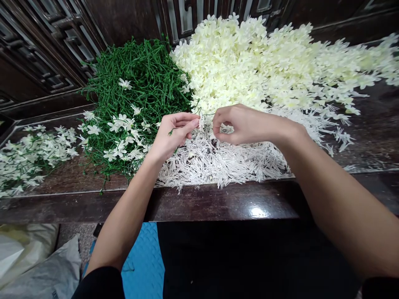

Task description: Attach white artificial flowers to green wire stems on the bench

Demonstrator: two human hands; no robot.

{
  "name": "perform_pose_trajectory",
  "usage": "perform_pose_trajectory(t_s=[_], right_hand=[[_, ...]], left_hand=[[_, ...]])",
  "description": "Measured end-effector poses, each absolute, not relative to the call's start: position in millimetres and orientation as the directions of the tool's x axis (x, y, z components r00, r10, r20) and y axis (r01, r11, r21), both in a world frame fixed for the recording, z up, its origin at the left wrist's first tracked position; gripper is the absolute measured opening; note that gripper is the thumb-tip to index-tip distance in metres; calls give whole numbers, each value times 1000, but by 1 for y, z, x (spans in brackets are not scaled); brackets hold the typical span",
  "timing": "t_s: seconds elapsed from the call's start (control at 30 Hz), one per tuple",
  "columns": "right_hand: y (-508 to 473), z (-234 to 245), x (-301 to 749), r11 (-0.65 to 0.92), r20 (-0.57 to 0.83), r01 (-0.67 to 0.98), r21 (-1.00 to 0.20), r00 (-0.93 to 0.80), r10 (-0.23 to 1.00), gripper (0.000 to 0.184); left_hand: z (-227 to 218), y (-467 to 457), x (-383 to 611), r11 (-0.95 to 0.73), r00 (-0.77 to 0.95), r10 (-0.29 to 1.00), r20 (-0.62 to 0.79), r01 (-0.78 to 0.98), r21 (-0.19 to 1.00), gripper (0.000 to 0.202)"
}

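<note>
My left hand (174,133) is closed in a pinch on a thin green artificial flower stem (171,132), part of which pokes out by the thumb. At its fingertips is a small white flower piece (201,121). Just to the right, my right hand (237,123) has thumb and index finger curled towards each other beside a green stem tip; what they hold, if anything, I cannot make out. Below both hands lies a heap of thin white stamen pieces (224,162). Behind them are a pile of cream-white petals (237,62) and a tangle of green stems (137,79).
Several assembled white flowers (120,128) lie on the front of the green stems, and more flowers (46,149) sit at far left. The dark wooden bench (218,203) has a carved back panel (71,37). Sacks (52,270) and a blue mat (145,257) are below.
</note>
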State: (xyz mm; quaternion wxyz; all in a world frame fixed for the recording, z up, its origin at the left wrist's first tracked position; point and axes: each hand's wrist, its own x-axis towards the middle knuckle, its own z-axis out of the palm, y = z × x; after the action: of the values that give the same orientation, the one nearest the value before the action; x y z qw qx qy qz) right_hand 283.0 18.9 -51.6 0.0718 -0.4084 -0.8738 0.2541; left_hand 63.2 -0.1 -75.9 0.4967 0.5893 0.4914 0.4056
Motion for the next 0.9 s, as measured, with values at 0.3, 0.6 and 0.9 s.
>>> perform_pose_trajectory(t_s=[0.3, 0.6, 0.9], right_hand=[[7, -46, 270, 437, 101, 578, -689, -521, 847, 12], [8, -50, 266, 434, 90, 586, -684, -522, 848, 14], [6, -54, 263, 478, 187, 535, -697, -507, 841, 14]], left_hand=[[-77, -1, 64, -26, 221, 975, -7, 149, 988, 12], [-81, 1, 61, -59, 254, 967, 15, 164, 985, 16], [-76, -2, 65, -57, 260, 966, 17, 146, 988, 12]])
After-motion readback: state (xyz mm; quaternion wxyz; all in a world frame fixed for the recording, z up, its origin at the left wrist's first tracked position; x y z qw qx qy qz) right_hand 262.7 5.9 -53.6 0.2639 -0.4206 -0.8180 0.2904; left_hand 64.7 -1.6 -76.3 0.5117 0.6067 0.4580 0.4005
